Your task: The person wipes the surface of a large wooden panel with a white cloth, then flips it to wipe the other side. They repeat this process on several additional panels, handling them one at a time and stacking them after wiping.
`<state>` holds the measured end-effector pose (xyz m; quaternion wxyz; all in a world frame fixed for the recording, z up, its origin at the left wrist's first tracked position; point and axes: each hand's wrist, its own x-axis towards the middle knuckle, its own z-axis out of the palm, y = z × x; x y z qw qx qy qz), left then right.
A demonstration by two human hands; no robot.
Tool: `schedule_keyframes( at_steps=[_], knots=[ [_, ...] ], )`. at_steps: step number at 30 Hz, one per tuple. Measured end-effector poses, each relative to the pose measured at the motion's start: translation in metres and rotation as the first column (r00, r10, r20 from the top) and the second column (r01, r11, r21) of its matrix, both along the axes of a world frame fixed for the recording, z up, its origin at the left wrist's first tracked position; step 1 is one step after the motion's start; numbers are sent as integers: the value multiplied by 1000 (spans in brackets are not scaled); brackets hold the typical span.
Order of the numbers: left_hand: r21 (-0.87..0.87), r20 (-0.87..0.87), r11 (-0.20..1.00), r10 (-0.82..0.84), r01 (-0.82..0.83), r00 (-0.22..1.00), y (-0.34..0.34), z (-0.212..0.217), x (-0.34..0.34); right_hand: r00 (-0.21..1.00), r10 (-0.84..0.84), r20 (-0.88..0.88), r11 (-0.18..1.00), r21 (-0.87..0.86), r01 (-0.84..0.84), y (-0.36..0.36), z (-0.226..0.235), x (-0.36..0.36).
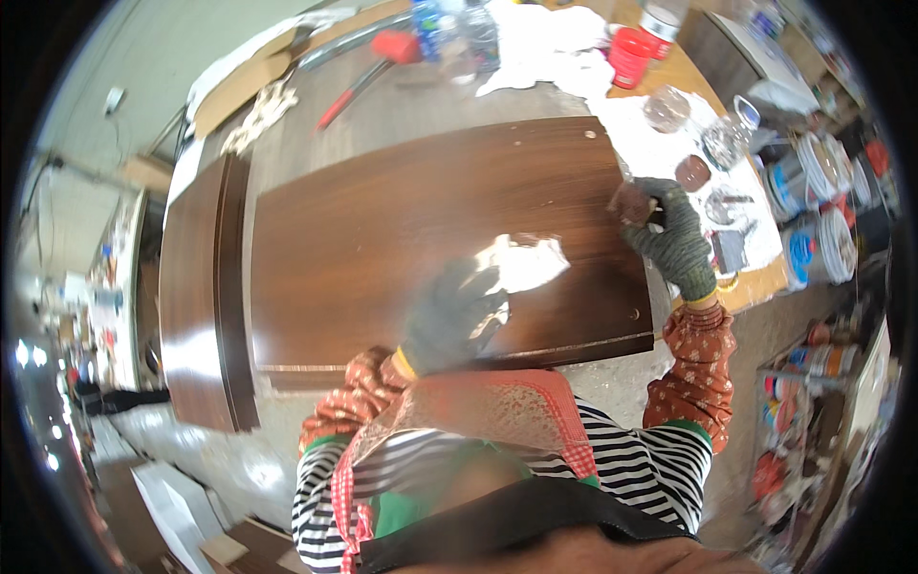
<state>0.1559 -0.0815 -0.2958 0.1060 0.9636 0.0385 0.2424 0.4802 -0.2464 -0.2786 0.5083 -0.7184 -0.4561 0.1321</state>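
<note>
A large, glossy dark brown wooden panel (382, 220) lies flat on the table in front of me. My left hand (448, 320), in a dark grey knitted glove, is over the panel's near half, its fingers smeared by motion. Beside them is a bright white patch (526, 263); I cannot tell whether it is cloth or glare. At the panel's right edge my right hand (674, 239), gloved in the same grey, is closed around a small brown thing (631, 204), perhaps a cup or pad.
A second brown panel (191, 297) stands at the left. Beyond the large panel lie a red mallet (394, 48) and white cloth (545, 48). At right, a white sheet (755, 206) bears a small brown cup (692, 172) and clear containers. Buckets (820, 247) stand farther right.
</note>
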Motion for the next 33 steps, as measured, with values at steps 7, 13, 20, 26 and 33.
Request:
schedule_keyframes(
  at_steps=[7, 13, 20, 26, 33],
  knots=[
    [-742, 111, 670, 152, -20, 982, -15, 22, -23, 800, 545, 251, 827, -1, -562, 73, 37, -112],
    [-939, 150, 344, 405, 1, 902, -33, 10, -63, 719, 630, 293, 747, 25, -664, 97, 34, -173],
    [-976, 141, 216, 535, 26, 833, -47, -9, -83, 661, 730, 173, 651, 116, -750, 107, 35, -192],
    [-863, 490, 348, 408, 365, 771, -52, 7, -90, 592, 783, -190, 616, 100, -782, 107, 30, -213],
    [-838, 466, 23, 549, 545, 694, -72, 10, -95, 485, 874, 28, 485, -100, -869, 106, 27, -222]
  ],
)
